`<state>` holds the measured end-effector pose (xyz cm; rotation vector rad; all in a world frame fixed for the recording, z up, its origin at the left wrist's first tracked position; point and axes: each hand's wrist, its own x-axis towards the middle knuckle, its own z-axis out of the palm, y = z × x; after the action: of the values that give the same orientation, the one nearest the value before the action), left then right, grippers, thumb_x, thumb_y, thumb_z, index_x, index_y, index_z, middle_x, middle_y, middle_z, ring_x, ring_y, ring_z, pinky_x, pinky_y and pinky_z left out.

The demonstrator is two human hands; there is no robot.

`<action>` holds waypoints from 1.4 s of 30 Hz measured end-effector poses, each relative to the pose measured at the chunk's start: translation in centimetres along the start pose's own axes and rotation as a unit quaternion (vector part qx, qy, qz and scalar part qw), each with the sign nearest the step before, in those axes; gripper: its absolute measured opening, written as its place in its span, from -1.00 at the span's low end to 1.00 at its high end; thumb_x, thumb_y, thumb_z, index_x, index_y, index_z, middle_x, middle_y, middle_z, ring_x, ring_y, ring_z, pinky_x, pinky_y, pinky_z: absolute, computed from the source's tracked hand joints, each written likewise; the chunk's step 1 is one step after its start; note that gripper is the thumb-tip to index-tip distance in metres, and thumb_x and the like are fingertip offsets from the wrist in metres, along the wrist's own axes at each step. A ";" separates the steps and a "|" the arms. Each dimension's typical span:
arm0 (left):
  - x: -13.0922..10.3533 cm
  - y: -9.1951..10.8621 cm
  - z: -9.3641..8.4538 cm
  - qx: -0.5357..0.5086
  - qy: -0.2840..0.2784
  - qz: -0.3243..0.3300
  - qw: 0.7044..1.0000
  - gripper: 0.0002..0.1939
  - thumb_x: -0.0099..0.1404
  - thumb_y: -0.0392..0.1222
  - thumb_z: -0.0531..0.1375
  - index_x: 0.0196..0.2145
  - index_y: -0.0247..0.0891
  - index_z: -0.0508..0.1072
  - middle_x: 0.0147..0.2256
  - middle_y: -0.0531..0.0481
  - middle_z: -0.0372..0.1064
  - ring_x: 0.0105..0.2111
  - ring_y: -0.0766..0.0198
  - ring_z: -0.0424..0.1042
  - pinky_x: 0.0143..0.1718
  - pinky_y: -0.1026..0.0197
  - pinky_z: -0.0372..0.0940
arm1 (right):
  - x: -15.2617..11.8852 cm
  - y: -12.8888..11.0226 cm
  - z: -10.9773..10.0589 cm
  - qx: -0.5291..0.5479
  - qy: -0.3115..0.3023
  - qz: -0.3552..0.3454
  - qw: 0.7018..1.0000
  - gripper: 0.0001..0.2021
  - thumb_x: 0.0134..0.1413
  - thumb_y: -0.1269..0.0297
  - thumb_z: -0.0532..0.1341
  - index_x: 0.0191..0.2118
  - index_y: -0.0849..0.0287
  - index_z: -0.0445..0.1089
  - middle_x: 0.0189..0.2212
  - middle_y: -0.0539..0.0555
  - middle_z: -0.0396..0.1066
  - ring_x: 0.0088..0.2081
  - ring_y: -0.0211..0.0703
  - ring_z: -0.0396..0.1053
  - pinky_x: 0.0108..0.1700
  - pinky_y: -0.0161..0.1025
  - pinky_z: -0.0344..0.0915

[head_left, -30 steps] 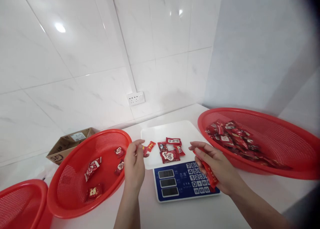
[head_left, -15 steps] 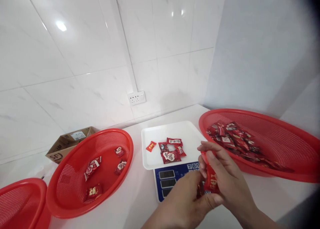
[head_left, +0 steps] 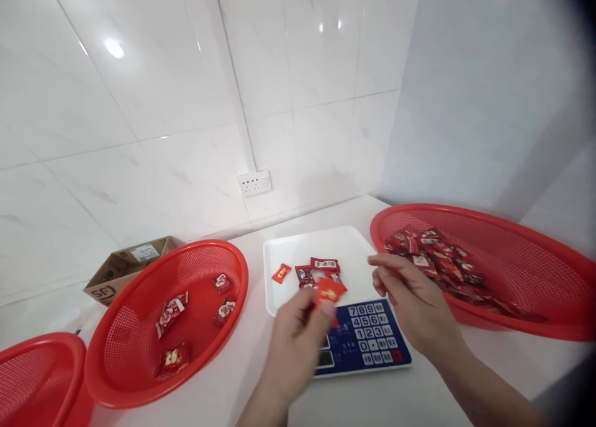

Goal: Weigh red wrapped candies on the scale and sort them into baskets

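My left hand (head_left: 298, 340) pinches a small red snack packet (head_left: 328, 290) with gold print between thumb and fingers, over the front of the scale's white tray (head_left: 354, 241). Several red wrapped packets lie on that tray, among them one with a white label (head_left: 325, 264) and a small orange-red one (head_left: 281, 273). To the right, my right hand (head_left: 414, 303) is open, its fingers loosely bent and nothing visible in them. It hovers between the scale's blue keypad (head_left: 372, 334) and the red basket (head_left: 535, 247) heaped with packets.
At left, a red basket (head_left: 118, 309) holds several packets, and another red basket (head_left: 41, 377) stands at the lower left edge. Behind them is an open cardboard box (head_left: 112, 278). A socket (head_left: 254, 183) is on the tiled wall at the back.
My hands have moved apart. The left has gone left and up over the tray with a red packet; the right no longer shows the packet it was touching. The scale's keypad is uncovered.
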<state>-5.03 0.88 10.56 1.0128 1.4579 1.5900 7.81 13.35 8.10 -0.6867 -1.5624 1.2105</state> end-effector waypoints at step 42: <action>-0.3 2.7 -4.7 -0.250 0.194 0.110 0.942 -0.70 0.07 0.04 0.26 -0.36 -0.25 0.47 -0.58 0.07 0.29 -0.66 0.46 0.20 -0.78 0.49 0.09 | 6.1 3.1 -1.7 -0.317 -0.217 -0.063 0.921 -0.55 0.14 0.42 -0.08 0.11 0.13 0.29 -0.01 0.17 0.31 -0.22 -0.13 0.37 -0.17 -0.15 0.33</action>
<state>-9.19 -1.58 13.07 0.5965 1.1026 2.2734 6.94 20.34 7.41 -0.7329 -2.3824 0.7743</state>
